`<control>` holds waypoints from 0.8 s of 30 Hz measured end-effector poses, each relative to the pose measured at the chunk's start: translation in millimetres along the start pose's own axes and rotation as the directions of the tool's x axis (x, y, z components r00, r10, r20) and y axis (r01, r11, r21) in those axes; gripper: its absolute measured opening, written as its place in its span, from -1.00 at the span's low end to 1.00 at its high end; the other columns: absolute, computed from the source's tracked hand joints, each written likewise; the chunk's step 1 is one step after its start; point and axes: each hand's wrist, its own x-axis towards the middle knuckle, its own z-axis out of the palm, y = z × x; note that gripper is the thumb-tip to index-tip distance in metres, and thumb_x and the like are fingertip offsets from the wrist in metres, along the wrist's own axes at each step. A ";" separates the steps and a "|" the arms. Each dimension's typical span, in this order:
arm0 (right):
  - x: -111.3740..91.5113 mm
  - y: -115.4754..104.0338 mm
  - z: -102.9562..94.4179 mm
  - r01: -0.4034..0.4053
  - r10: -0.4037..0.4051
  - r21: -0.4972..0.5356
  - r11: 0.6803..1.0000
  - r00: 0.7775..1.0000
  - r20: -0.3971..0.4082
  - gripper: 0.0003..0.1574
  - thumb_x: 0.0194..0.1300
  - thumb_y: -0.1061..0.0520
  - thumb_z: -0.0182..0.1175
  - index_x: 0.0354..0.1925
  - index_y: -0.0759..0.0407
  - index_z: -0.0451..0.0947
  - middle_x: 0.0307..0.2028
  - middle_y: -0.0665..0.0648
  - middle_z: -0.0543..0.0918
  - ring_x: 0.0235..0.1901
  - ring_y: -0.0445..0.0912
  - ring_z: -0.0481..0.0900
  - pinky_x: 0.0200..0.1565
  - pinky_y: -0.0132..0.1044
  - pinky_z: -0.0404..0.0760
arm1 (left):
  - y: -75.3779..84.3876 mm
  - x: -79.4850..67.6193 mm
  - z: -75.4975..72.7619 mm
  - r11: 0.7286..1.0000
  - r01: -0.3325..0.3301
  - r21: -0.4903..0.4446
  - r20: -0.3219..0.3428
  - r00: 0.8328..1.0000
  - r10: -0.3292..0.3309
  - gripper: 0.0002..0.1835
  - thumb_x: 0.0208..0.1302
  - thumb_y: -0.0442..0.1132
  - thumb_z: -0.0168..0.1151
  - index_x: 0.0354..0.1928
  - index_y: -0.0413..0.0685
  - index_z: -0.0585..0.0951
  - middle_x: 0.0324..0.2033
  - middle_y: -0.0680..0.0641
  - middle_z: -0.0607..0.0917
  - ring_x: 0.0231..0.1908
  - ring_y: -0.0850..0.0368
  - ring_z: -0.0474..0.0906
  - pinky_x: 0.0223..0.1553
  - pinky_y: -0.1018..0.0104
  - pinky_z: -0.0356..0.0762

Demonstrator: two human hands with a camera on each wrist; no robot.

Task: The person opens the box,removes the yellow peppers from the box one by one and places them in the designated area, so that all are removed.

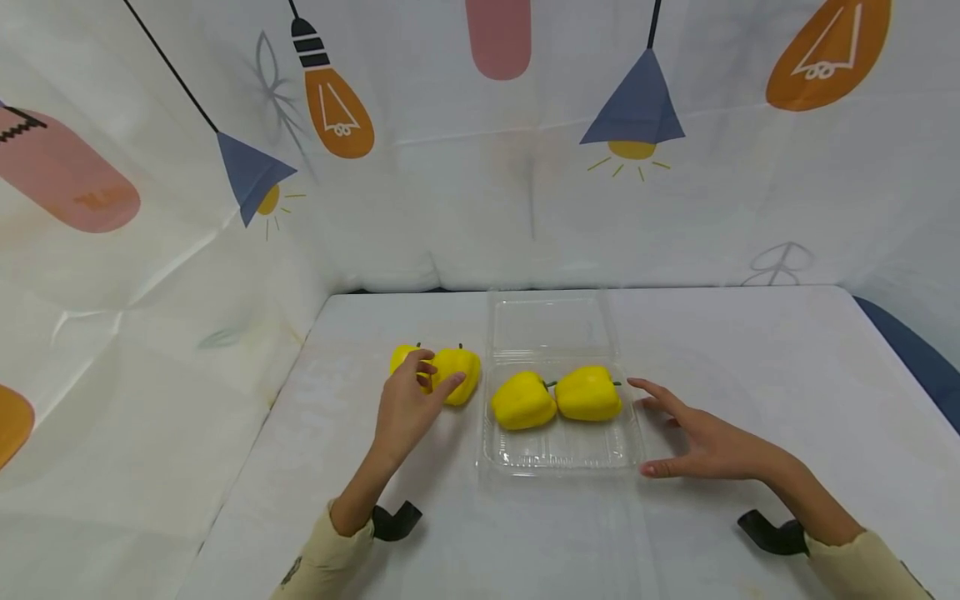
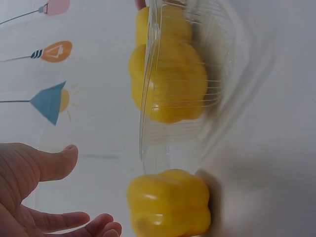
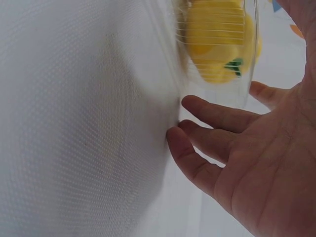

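Note:
Two yellow bell peppers (image 1: pixel 523 401) lie side by side in the tray of a clear plastic clamshell box (image 1: pixel 558 457), whose lid is folded back. Left of the box, two more yellow peppers (image 1: pixel 457 375) sit on the table, one partly hidden behind my left hand (image 1: pixel 408 408). That hand hovers over them with thumb and fingers spread, and the left wrist view shows a gap between it and the nearer pepper (image 2: pixel 169 203). My right hand (image 1: pixel 708 446) is at the box's right side, fingers loosely spread and holding nothing, fingertips close to the wall.
The white table (image 1: pixel 750 350) runs back to a white curtain (image 1: pixel 465 192) printed with lamps and bulbs. A dark blue object (image 1: pixel 911 358) shows past the right edge. Black straps (image 1: pixel 397 522) hang at both wrists.

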 end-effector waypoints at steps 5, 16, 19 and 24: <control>0.5 0.2 -0.5 0.000 0.000 0.000 1.000 1.000 0.001 0.35 -0.05 -0.26 0.41 0.46 -0.22 -0.26 0.30 0.29 0.27 0.12 0.25 0.42 0.05 0.23 0.40 | 4.2 -1.3 4.1 1.000 -0.014 -0.007 0.011 1.000 0.014 -0.36 0.08 0.10 0.36 0.09 -0.14 0.47 -0.18 -0.13 0.63 -0.20 -0.04 0.57 -0.19 0.17 0.58; 0.3 -0.5 -0.3 -0.007 0.007 0.008 1.000 1.000 0.001 0.35 -0.04 -0.25 0.41 0.46 -0.21 -0.25 0.30 0.29 0.27 0.13 0.26 0.41 0.06 0.22 0.39 | 12.9 -5.2 15.4 0.996 -0.084 0.012 0.020 0.996 0.084 -0.34 0.06 0.16 0.35 0.08 -0.14 0.48 -0.17 -0.09 0.64 -0.17 0.07 0.56 -0.18 0.20 0.56; 0.1 -0.4 -0.2 -0.005 0.005 0.009 1.000 1.000 0.001 0.35 -0.04 -0.25 0.41 0.46 -0.21 -0.25 0.30 0.29 0.27 0.13 0.26 0.41 0.06 0.23 0.38 | 16.1 -6.4 18.6 0.996 -0.091 0.024 0.027 0.996 0.090 -0.33 0.05 0.17 0.35 0.09 -0.13 0.48 -0.15 -0.09 0.63 -0.14 0.05 0.55 -0.16 0.18 0.55; -0.1 -0.4 0.1 -0.009 0.009 0.004 1.000 1.000 0.003 0.34 -0.04 -0.26 0.40 0.46 -0.24 -0.26 0.30 0.28 0.27 0.13 0.26 0.41 0.06 0.24 0.38 | 20.3 -8.4 24.1 0.993 -0.107 0.053 0.043 0.994 0.105 -0.33 0.05 0.18 0.34 0.09 -0.12 0.49 -0.13 -0.07 0.62 -0.11 0.04 0.53 -0.11 0.16 0.54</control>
